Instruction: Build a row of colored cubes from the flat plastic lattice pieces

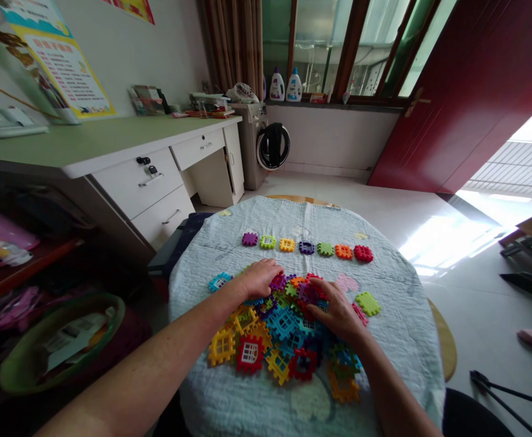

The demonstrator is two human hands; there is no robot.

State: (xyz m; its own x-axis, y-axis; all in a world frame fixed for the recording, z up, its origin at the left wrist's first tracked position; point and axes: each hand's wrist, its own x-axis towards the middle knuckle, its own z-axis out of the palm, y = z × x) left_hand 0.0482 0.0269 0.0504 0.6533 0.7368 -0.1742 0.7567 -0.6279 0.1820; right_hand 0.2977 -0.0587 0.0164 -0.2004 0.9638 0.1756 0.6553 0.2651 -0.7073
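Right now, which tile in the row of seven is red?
The rightmost tile, beside the orange tile; no other in that row is red.

Round, cloth-covered table (400,315): seven coloured tiles (306,247) in a row toward the far edge; heaped tiles (284,321) centrally; one light-green tile (368,304) toward right edge.

Bright daylight glare on floor (443,238)

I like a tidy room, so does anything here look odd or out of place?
Mainly the washing machine: its round door stands open, with something black hanging there. Among the jumbled plastic pieces, no damage is evident.
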